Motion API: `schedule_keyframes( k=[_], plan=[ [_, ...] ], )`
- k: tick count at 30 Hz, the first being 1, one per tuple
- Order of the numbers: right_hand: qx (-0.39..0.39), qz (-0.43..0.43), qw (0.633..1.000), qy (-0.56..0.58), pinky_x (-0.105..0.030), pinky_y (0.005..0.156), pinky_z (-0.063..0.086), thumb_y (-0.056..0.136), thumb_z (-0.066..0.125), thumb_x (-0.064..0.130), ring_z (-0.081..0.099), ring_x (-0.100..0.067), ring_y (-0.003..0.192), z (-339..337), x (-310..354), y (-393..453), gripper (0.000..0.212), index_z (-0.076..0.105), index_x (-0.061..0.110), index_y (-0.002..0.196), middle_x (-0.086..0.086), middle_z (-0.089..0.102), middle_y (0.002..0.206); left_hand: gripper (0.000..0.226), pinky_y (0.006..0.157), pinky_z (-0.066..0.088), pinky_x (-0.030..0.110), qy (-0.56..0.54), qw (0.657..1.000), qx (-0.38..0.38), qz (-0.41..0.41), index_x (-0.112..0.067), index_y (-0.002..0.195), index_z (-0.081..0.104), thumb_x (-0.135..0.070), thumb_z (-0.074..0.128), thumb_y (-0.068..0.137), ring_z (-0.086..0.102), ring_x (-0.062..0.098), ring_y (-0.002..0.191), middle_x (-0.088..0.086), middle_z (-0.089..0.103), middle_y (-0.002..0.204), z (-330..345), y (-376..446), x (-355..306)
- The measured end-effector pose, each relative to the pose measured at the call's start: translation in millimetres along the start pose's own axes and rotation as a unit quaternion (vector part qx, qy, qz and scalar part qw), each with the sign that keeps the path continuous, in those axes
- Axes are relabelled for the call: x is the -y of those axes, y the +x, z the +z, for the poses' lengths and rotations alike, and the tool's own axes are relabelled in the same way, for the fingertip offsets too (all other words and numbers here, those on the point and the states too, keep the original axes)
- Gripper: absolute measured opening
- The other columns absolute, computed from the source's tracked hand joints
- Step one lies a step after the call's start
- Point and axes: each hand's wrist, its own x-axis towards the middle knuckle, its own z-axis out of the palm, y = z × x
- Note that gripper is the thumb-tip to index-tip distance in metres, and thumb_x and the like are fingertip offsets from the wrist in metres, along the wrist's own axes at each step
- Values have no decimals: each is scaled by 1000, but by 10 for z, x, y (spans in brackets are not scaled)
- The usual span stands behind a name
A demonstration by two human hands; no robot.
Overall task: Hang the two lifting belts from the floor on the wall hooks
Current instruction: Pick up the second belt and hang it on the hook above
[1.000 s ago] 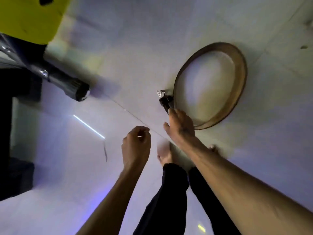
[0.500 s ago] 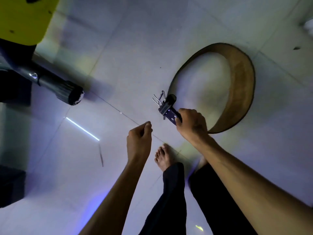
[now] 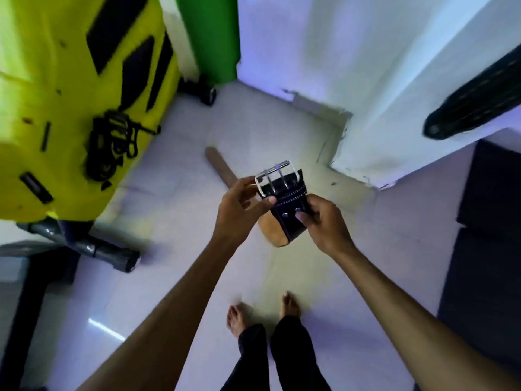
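A lifting belt (image 3: 284, 210), black outside and tan inside, is held up in front of me at its buckle end. My right hand (image 3: 324, 218) grips the black leather just below the metal buckle (image 3: 275, 176). My left hand (image 3: 239, 204) pinches the left side of the buckle frame. The belt's tan tail (image 3: 221, 167) trails down behind my left hand toward the floor. A second black belt (image 3: 473, 105) hangs on the white wall at the upper right. No hook shows.
A yellow machine (image 3: 70, 108) with black straps stands at the left on a grey foot (image 3: 112, 253). A green bin (image 3: 210, 38) stands behind it. A white wall corner (image 3: 366, 122) juts out ahead. Dark mats (image 3: 487, 249) lie at the right. My bare feet (image 3: 262, 314) are below.
The belt has come up off the floor with my right hand. My left hand has taken hold of the buckle. The view has swung up toward the wall corner.
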Motion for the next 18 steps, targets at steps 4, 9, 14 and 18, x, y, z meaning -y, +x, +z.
schedule_keyframes(
  k=[4, 9, 14, 18],
  plan=[
    [-45, -48, 993, 100, -34, 82, 52, 86, 65, 7, 68, -13, 90, -580, 883, -327, 22, 66, 15, 106, -3, 73, 98, 39, 108, 48, 48, 30, 992, 35, 116, -37, 110, 59, -39, 74, 74, 65, 19, 117, -1, 70, 118, 27, -246, -1224],
    [-92, -102, 980, 142, -37, 92, 52, 86, 63, -5, 69, -23, 97, -1224, 1964, -789, 27, 65, 6, 111, -13, 73, 104, 35, 100, 50, 34, 33, 966, 82, 242, -15, 118, 48, -2, 62, 88, 61, 16, 109, 10, 63, 118, -66, -716, -2572],
    [-109, -171, 974, 102, -27, 90, 54, 88, 64, -1, 69, -1, 85, -1872, 2854, -1470, 27, 64, 24, 97, 10, 72, 91, 34, 91, 54, 30, 18, 927, 122, 354, -31, 109, 52, -3, 59, 89, 63, 16, 101, -4, 65, 108, -212, -1257, -3507],
    [-180, -233, 952, 78, -32, 89, 55, 91, 66, 14, 70, -6, 90, -2353, 3446, -2051, 16, 67, 21, 105, 5, 74, 95, 38, 86, 58, 38, -29, 898, 151, 412, -32, 109, 56, 2, 58, 92, 67, 13, 95, -8, 69, 103, -135, -1623, -4253]
  ],
)
